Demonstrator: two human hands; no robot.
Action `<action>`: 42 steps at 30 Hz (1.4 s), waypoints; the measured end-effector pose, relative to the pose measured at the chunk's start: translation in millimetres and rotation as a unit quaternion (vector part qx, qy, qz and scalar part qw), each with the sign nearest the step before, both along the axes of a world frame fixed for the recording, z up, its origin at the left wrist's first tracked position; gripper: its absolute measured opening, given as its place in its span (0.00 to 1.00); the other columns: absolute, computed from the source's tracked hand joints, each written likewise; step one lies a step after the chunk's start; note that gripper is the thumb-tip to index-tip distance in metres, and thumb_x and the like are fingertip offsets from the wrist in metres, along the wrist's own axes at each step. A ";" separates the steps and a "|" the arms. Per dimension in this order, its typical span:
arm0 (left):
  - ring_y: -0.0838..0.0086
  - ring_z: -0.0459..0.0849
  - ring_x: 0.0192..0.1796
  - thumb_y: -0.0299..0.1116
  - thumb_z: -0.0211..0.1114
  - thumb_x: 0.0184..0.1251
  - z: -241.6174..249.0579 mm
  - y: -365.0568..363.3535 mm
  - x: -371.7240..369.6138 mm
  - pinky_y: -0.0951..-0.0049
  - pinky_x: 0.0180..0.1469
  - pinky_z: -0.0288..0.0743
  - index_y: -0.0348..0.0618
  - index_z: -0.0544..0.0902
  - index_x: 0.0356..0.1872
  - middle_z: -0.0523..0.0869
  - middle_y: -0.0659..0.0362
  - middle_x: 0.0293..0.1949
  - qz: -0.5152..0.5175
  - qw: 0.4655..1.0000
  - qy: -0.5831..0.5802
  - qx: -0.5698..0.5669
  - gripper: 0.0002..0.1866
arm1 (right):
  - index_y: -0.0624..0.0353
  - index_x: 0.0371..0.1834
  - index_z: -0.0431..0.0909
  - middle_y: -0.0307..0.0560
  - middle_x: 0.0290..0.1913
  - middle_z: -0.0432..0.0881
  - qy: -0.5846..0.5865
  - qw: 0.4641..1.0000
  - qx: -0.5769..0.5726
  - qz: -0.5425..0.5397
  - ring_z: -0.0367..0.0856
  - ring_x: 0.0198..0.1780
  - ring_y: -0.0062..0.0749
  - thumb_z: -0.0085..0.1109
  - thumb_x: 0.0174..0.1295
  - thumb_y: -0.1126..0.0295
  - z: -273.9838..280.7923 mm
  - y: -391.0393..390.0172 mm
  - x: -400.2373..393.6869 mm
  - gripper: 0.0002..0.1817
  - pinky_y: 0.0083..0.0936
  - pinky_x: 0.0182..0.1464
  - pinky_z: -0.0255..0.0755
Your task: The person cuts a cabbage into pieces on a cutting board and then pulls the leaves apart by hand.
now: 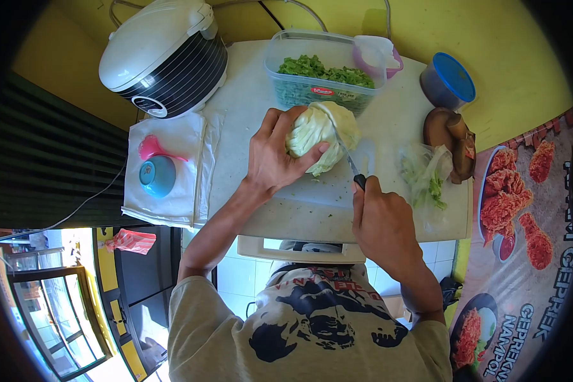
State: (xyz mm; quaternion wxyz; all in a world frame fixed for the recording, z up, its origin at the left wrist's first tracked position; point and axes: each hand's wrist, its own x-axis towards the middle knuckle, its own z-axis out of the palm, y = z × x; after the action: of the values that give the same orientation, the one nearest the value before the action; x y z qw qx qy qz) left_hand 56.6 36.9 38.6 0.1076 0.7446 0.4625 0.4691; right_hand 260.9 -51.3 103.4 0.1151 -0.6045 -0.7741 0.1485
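Observation:
A pale green cabbage (312, 135) rests on the white table, in front of a clear plastic box of chopped greens. My left hand (277, 149) is wrapped round the cabbage's left side, with the thumb across its front. In my right hand (383, 216) is a knife (348, 158) with a black handle, its fingers closed round the handle. The blade lies against the right part of the cabbage, and its tip is hard to make out there. Small green bits lie on the table below the cabbage.
The plastic box (321, 94) stands behind the cabbage, beside a purple container (391, 63). A rice cooker (162, 57) is at the back left, above a blue bowl (157, 176) and pink ladle (151, 148). At right are a blue-lidded tub (449, 81), brown object (449, 137) and plastic bag (420, 175).

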 end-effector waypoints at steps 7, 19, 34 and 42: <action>0.57 0.86 0.38 0.47 0.76 0.60 -6.2 4.3 -4.2 0.61 0.39 0.83 0.34 0.80 0.56 0.81 0.48 0.40 0.002 1.000 0.011 0.026 0.31 | 0.64 0.31 0.70 0.57 0.15 0.78 -0.047 0.998 -0.028 0.022 0.84 0.19 0.54 0.48 0.78 0.63 10.4 4.4 -5.0 0.18 0.42 0.22 0.77; 0.55 0.86 0.36 0.46 0.75 0.60 -1.6 9.7 -2.2 0.59 0.38 0.82 0.36 0.80 0.57 0.82 0.47 0.40 0.014 1.000 -0.002 0.017 0.30 | 0.68 0.33 0.72 0.60 0.19 0.80 0.060 0.996 -0.060 0.027 0.84 0.22 0.57 0.46 0.78 0.63 -10.5 17.6 -8.5 0.19 0.45 0.25 0.77; 0.55 0.85 0.37 0.48 0.75 0.60 -14.2 6.8 -7.2 0.57 0.39 0.82 0.35 0.80 0.55 0.81 0.47 0.40 0.056 0.998 -0.040 -0.001 0.30 | 0.63 0.33 0.69 0.59 0.15 0.78 0.078 0.996 0.028 0.016 0.81 0.17 0.57 0.49 0.77 0.62 -65.2 30.1 -27.1 0.16 0.45 0.20 0.75; 0.50 0.87 0.42 0.54 0.76 0.60 -4.7 7.5 8.8 0.54 0.43 0.82 0.35 0.79 0.57 0.81 0.45 0.44 0.112 0.993 -0.033 -0.031 0.35 | 0.63 0.33 0.70 0.59 0.15 0.78 0.071 0.997 -0.003 0.023 0.82 0.18 0.56 0.48 0.78 0.62 -47.9 37.1 -17.7 0.17 0.46 0.22 0.76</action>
State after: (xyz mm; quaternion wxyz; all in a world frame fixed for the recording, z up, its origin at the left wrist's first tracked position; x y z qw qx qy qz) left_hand 65.4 44.4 33.9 0.0929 0.6686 0.5535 0.4879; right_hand 243.2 -14.2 55.4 0.1644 -0.5745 -0.7777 0.1954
